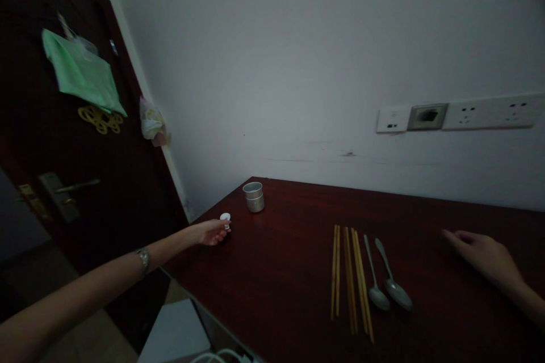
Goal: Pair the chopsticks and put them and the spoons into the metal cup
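My left hand point(213, 232) reaches out over the left edge area of the dark red table, its fingers closed on a small white round-topped object point(225, 217). What kind of object it is cannot be made out. Just beyond it, a metal cup point(254, 198) stands upright near the far left corner, apart from the hand. At the right, my right hand point(485, 252) rests at the table with its fingers loosely apart and nothing in them. Between the hands lie several wooden chopsticks point(349, 278) in pairs, with two metal spoons, one point(377, 295) beside the other point(398, 292).
The table point(289, 238) backs onto a pale wall with a row of sockets point(464, 116). A dark door point(128, 181) with a metal handle point(76, 186) and a hanging green cloth point(83, 71) stands left. Below the table's left edge are a white box point(174, 329) and white cables point(221, 356).
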Motion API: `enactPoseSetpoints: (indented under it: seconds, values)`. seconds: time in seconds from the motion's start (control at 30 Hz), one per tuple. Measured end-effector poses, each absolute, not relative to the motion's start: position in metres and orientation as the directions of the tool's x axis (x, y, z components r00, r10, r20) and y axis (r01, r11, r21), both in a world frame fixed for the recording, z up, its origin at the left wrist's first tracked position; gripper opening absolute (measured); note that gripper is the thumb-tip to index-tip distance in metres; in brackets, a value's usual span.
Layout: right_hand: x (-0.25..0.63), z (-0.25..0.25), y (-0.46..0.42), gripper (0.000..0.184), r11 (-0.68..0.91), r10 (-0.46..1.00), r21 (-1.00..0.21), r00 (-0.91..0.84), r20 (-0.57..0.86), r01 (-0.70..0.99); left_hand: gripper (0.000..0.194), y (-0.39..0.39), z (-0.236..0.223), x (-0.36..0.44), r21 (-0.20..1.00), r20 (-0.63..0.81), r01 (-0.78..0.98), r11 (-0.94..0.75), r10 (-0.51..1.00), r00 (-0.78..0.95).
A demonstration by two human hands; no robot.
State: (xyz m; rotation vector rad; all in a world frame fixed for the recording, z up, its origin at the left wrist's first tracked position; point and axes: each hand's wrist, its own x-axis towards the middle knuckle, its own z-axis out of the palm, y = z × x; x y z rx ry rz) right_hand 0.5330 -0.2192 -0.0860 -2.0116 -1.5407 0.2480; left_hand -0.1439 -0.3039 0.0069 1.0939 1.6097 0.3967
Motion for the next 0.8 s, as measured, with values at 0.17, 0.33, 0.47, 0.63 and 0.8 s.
enactPoseSetpoints:
  seconds: [0.17,0.33,0.47,0.63,0.8]
  values:
    - [0.529,-0.084,-0.221,0.043,-0.150,0.933,-0.526,0.296,0.205,0.837,0.025,-0.303,0.010,-0.152,0.740,-0.656,0.181,0.648,0.754,-0.020]
    - [0.520,-0.076,-0.229,0.047,-0.161,0.946,-0.477,0.272,0.174,0.864,0.023,-0.313,0.037,-0.156,0.713,-0.676,0.276,0.645,0.737,0.025]
    - [0.511,-0.068,-0.237,0.046,-0.153,0.949,-0.447,0.258,0.183,0.881,0.020,-0.326,0.066,-0.134,0.672,-0.708,0.465,0.576,0.683,0.179]
    - [0.500,-0.062,-0.246,0.043,-0.127,0.949,-0.408,0.230,0.215,0.904,0.017,-0.328,0.093,-0.073,0.631,-0.678,0.717,0.294,0.659,0.326]
    - [0.495,-0.060,-0.250,0.042,-0.103,0.939,-0.386,0.218,0.265,0.916,0.023,-0.311,0.111,-0.002,0.655,-0.522,0.755,-0.020,0.710,0.472]
